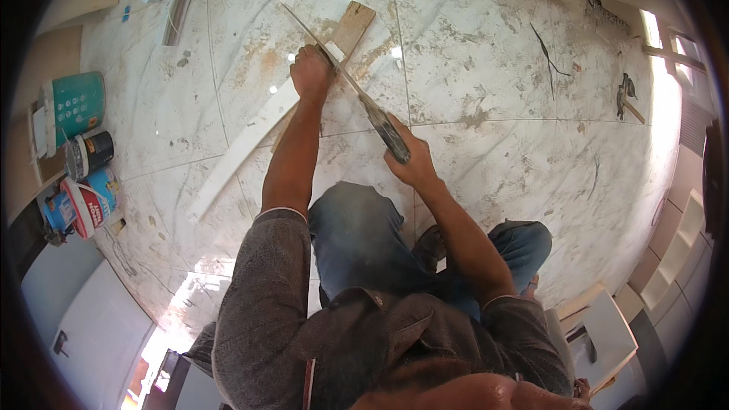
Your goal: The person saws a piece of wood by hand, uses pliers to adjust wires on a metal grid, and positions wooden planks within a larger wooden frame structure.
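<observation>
My left hand [311, 74] is clamping the white strip [244, 153] over the board [355, 24] on the floor [486, 175]; my right hand [414, 156], apart, is gripping the saw [372, 108], seemingly cutting; the next stroke is demanding steadiness.

Dull metal is being shown by the saw blade [345, 74], rough matt wood by the board [355, 24], a smooth finish by the white strip [247, 148], and smeared gloss by the floor tiles [486, 182].
</observation>
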`<state>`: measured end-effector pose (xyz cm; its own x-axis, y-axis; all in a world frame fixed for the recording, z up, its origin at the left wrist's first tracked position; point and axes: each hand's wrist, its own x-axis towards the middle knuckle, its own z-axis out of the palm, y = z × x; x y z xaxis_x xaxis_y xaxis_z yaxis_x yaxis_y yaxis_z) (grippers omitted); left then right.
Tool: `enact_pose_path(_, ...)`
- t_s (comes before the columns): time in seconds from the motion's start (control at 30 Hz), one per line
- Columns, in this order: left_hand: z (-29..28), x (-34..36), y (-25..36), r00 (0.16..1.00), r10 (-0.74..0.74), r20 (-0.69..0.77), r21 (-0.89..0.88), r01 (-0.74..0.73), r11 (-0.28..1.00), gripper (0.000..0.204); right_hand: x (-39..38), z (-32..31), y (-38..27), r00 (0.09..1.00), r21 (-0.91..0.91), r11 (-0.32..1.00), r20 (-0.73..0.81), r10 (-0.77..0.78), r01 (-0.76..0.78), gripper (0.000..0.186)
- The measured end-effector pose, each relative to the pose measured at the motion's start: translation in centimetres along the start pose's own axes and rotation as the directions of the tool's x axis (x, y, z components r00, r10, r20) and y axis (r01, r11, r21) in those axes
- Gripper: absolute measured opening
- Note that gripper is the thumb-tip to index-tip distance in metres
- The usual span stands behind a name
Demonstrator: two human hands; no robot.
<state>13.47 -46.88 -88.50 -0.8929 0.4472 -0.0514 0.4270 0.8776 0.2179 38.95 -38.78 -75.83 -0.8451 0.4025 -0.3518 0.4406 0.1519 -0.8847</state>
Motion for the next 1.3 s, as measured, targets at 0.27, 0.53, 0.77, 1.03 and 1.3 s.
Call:
enact_pose_path(0.27, -0.7, -0.1, -0.1, 1.0, -0.007, 0.022, -0.025, 0.008, 1.0, 0.025, -5.0, -2.2, 1.9, 1.0, 0.013, 1.0, -0.014, 0.0, 0.001, 0.066)
enact_pose_path(0.53, -0.4, 0.2, -0.6, 0.999, 0.026, -0.035, 0.013, -0.025, 1.0, 0.025, -11.0, -4.3, 1.6, 0.999, -0.143, 0.989, 0.032, 0.028, -0.024, 0.069)
enact_pose_path(0.77, -1.1, 0.1, 1.0, 0.996, 0.079, -0.038, 0.006, -0.079, 0.997, 0.023, 1.7, 0.1, 0.3, 0.989, -0.026, 0.989, -0.042, -0.143, 0.142, 0.072)
enact_pose_path(1.03, 0.2, -0.1, -0.5, 0.998, 0.046, -0.047, 0.056, -0.044, 0.997, 0.027, -9.2, -4.0, 1.9, 0.993, -0.172, 0.982, -0.062, -0.096, 0.084, 0.065)
enact_pose_path(1.3, -0.1, 0.3, -0.2, 1.0, -0.011, 0.018, 0.005, 0.011, 1.0, 0.027, -4.9, -1.6, 1.5, 0.999, -0.105, 0.994, -0.018, -0.036, 0.034, 0.064)
